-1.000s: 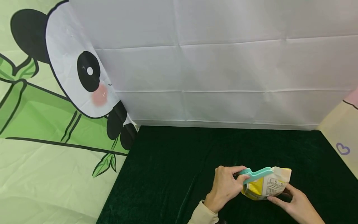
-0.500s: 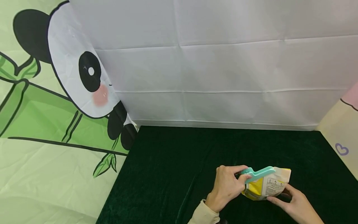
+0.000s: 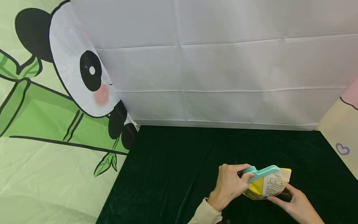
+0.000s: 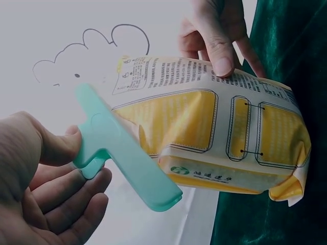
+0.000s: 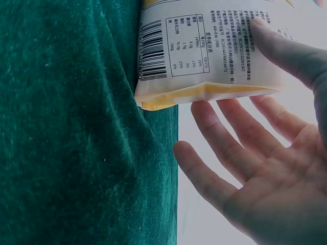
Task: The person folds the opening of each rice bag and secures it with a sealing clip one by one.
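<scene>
A yellow and white snack bag (image 3: 267, 187) is held just above the dark green cloth (image 3: 173, 161) near its front edge. My left hand (image 3: 230, 186) pinches the handle of a teal sealing clip (image 3: 262, 172) whose long bar lies along the bag's top. In the left wrist view the clip (image 4: 125, 155) crosses the bag (image 4: 214, 132) at its folded end, with my left fingers (image 4: 61, 189) curled round its handle. My right hand (image 3: 295, 203) holds the bag's other end. Its thumb (image 5: 286, 51) presses the printed face of the bag (image 5: 204, 51) while the fingers (image 5: 230, 138) spread beneath.
A white cloth backdrop (image 3: 223, 68) rises behind the table. A green panda-print sheet (image 3: 56, 124) hangs along the left edge, and a cream sheet with a purple heart (image 3: 342, 149) stands at the right.
Both hands, the clip and the bag have shifted slightly to the right and away from me. The grips look unchanged.
</scene>
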{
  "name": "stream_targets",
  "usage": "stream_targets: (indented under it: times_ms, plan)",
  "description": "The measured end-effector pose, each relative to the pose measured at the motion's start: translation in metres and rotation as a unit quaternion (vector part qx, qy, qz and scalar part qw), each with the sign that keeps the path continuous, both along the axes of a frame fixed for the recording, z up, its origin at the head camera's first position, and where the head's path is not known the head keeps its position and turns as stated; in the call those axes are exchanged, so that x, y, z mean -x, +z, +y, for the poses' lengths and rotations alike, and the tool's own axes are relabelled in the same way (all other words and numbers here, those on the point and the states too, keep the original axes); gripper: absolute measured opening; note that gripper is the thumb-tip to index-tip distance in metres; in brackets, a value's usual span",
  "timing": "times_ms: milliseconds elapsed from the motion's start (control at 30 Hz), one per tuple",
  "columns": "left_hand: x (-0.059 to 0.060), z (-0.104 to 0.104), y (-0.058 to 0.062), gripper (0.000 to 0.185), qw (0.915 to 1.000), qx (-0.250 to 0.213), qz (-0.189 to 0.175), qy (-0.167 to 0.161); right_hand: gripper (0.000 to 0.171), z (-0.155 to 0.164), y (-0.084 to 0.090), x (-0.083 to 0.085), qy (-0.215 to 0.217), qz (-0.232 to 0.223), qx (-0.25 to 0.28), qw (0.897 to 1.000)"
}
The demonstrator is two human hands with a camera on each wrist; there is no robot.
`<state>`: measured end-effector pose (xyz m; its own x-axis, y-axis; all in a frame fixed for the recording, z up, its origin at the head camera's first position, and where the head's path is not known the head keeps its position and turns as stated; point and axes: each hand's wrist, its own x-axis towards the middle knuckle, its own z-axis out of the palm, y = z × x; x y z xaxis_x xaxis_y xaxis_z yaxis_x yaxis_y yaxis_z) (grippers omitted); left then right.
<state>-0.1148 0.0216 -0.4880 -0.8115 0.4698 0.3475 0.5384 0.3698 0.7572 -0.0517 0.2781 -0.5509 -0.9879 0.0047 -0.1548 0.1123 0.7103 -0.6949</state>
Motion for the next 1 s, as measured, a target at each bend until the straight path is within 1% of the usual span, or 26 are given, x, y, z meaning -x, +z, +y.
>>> stream_targets:
  times_ms: [200,433,733,1000]
  plan:
    - [0.003,0.007,0.002,0.021,1.0000,0.000,-0.007,0.006,0.066,0.005,-0.001,0.007,0.006,-0.012,0.002,1.000]
    - [0.006,0.015,0.002,0.022,0.9997,0.011,0.004,0.023,0.071,0.011,-0.002,0.013,0.012,-0.026,0.003,1.000]
    - [0.011,0.024,0.002,0.022,0.9996,0.009,0.001,0.029,0.070,0.018,-0.002,0.022,0.020,-0.023,0.003,1.000]
    - [0.016,0.032,-0.001,0.021,0.9992,0.004,0.013,0.036,0.071,0.025,-0.003,0.031,0.023,-0.031,0.000,0.999]
